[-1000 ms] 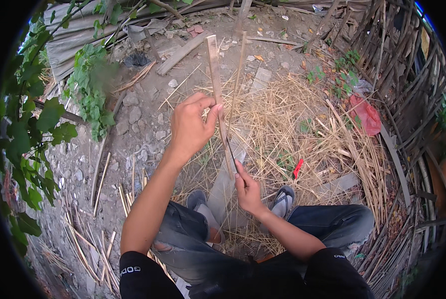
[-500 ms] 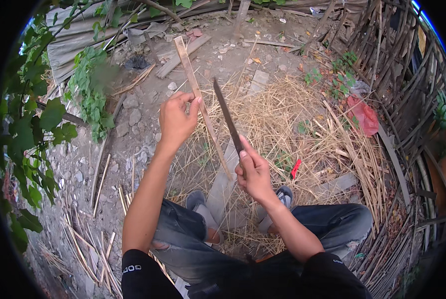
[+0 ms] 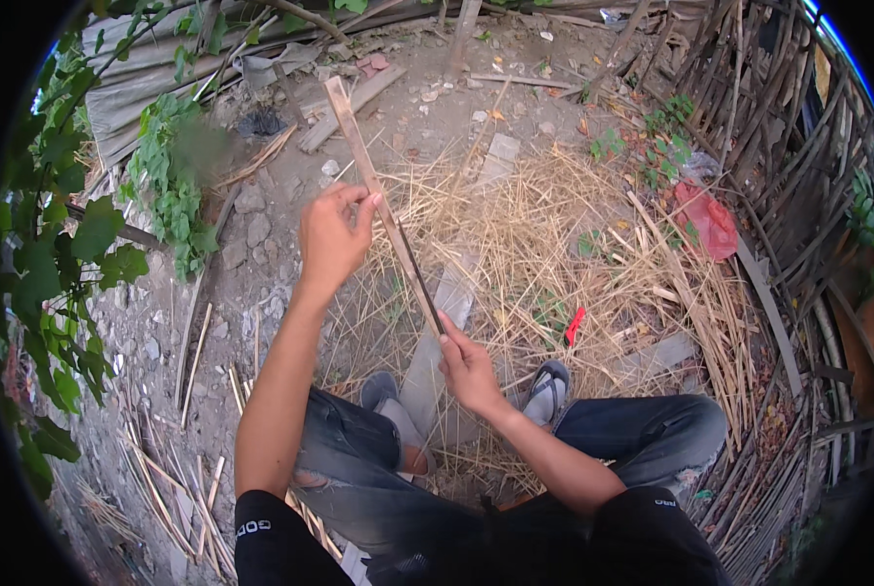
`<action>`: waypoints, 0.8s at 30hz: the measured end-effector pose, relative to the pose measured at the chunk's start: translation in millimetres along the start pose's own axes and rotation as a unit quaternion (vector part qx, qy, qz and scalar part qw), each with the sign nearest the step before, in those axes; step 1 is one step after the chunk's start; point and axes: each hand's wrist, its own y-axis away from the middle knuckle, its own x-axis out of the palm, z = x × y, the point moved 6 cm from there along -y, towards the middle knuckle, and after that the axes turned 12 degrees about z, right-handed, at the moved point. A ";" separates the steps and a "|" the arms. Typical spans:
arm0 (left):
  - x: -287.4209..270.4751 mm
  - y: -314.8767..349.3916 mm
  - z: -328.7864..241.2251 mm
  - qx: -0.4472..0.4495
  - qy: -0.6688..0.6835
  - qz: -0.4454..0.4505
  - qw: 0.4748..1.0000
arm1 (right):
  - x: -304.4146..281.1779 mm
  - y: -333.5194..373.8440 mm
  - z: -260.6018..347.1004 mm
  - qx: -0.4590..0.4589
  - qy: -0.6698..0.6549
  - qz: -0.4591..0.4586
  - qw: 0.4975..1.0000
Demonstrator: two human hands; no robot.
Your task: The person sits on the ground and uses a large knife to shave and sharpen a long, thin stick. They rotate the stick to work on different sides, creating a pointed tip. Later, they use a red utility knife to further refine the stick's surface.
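Note:
My left hand point(image 3: 331, 239) pinches a long, flat wooden strip point(image 3: 352, 130) between thumb and fingers, around the middle of its length. The strip slants from upper left down toward my right hand point(image 3: 472, 375). That hand is closed round the handle end of a long dark blade point(image 3: 419, 276), likely a machete; the handle itself is hidden in my fingers. Seen nearly edge-on, the blade lies along the right side of the strip's lower half, against it or very close. The strip's lower end is near my right hand.
Thin straw-like shavings point(image 3: 525, 225) cover the ground ahead. A grey board point(image 3: 427, 376) lies between my feet. A small red object point(image 3: 575, 327) rests by my right foot, with a red plastic bag point(image 3: 705, 223) farther off. Split sticks point(image 3: 725, 342) and a stick fence point(image 3: 779, 176) stand right.
The blade has swung left and down from a spot apart from the strip to lie alongside it. My right hand moved left and slightly down; my left hand and strip shifted slightly left.

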 end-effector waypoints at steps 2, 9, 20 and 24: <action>-7.1 -8.2 1.9 -0.001 -0.008 0.018 1.000 | -4.8 -1.8 -5.0 0.016 -0.038 0.005 0.999; -40.7 -41.7 -26.7 0.018 0.166 -0.010 0.986 | 0.6 12.9 -5.1 0.077 -0.167 0.003 0.983; -54.1 -45.8 -35.4 -0.016 0.255 0.055 0.965 | -17.5 19.9 55.1 0.116 -0.156 -0.018 0.981; -53.9 -53.0 -23.9 0.000 0.213 0.025 0.977 | -16.1 18.0 184.4 -0.155 -0.082 -0.043 0.984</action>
